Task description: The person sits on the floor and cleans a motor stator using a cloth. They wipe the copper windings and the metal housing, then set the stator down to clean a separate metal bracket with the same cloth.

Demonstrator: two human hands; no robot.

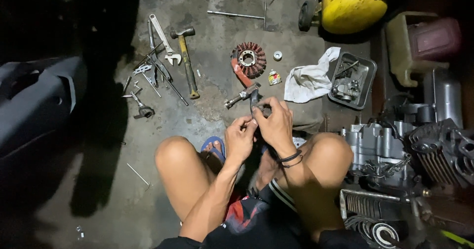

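Nearest, at six o'clock, the person sits on the concrete floor (148, 145) with bare knees spread. Just above, at the centre, the left hand (240, 139) and the right hand (274, 125) meet, touching; both sets of fingers are pinched narrow around a small dark metal part (255, 100), whose exact kind I cannot tell. A black band circles the right wrist, and a blue sandal (214, 146) shows between the knees. At three to four o'clock stands a grey engine block (380, 147). Further out, toward one o'clock, a white rag (311, 78) lies just beside a metal tray (368, 88) of small parts. At twelve o'clock sits a copper-wound stator coil (248, 59). At eleven o'clock lie a hammer (186, 61) and an adjustable wrench (165, 40). Farthest, at one o'clock, is a yellow tank (350, 4).
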